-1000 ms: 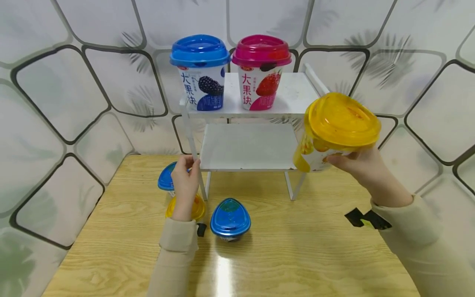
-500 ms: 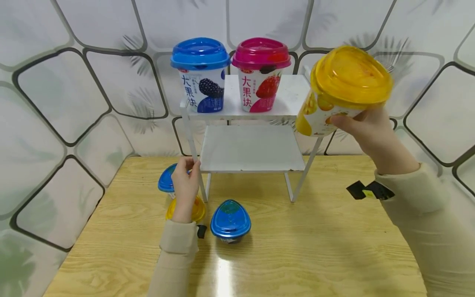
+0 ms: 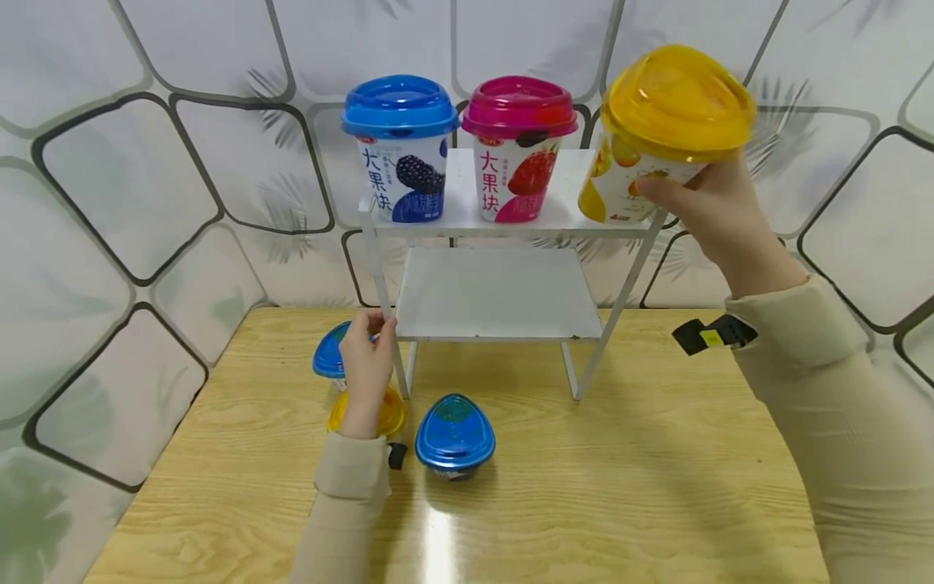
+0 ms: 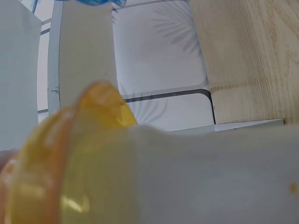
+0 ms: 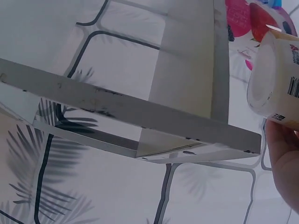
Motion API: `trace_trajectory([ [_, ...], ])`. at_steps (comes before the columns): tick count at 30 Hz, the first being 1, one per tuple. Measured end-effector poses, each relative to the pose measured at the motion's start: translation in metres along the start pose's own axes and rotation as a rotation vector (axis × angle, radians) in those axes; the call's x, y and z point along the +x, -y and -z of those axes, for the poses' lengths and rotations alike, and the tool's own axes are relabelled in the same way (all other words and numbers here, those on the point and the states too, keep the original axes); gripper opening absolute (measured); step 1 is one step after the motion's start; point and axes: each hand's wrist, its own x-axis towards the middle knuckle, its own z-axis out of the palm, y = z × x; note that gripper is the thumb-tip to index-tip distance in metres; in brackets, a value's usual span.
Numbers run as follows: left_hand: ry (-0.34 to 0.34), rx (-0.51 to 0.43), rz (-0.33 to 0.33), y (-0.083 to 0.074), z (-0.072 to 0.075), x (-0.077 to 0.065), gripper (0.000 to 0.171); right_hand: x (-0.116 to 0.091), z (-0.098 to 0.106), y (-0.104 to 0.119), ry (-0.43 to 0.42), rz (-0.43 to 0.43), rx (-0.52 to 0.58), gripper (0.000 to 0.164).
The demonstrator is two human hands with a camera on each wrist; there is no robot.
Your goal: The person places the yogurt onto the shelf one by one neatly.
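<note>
My right hand (image 3: 726, 219) grips a yellow-lidded yogurt cup (image 3: 635, 174), slightly tilted, at the right front of the upper shelf. The right wrist view shows the cup's pale base (image 5: 262, 79) and barcode, apart from the shelf frame (image 5: 112, 100). With thumb and fingers my left hand (image 3: 368, 357) pinches the left upright of the white two-tier rack (image 3: 496, 292). On the top tier stand a blue-lidded blackberry yogurt cup (image 3: 401, 150) and a pink-lidded strawberry yogurt cup (image 3: 520, 150), both upright.
On the wooden table (image 3: 584, 503), a blue-lidded cup (image 3: 455, 434) stands before the rack. Left of the rack, another blue-lidded cup (image 3: 332, 353) and a yellow-lidded cup (image 3: 390, 412) are partly hidden by my left hand and wrist. A patterned wall (image 3: 241, 162) stands behind.
My right hand has raised the yellow-lidded yogurt cup from beside the lower tier to the top tier's level, tilting less now. The left hand keeps its place on the rack.
</note>
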Motion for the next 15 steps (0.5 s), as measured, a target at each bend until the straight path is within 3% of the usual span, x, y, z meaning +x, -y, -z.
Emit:
trace_trajectory([
  [5,0.002,-0.006,-0.008,0.001,0.0,-0.001,0.01,0.005,0.004,-0.009,0.003,-0.074,-0.011,0.048],
  [10,0.003,-0.004,-0.025,0.002,-0.001,0.0,0.01,0.006,0.006,-0.014,0.005,-0.086,-0.019,0.046],
  [15,-0.002,0.002,-0.018,0.002,-0.001,0.0,0.011,0.007,0.006,-0.016,-0.007,-0.145,-0.088,0.045],
])
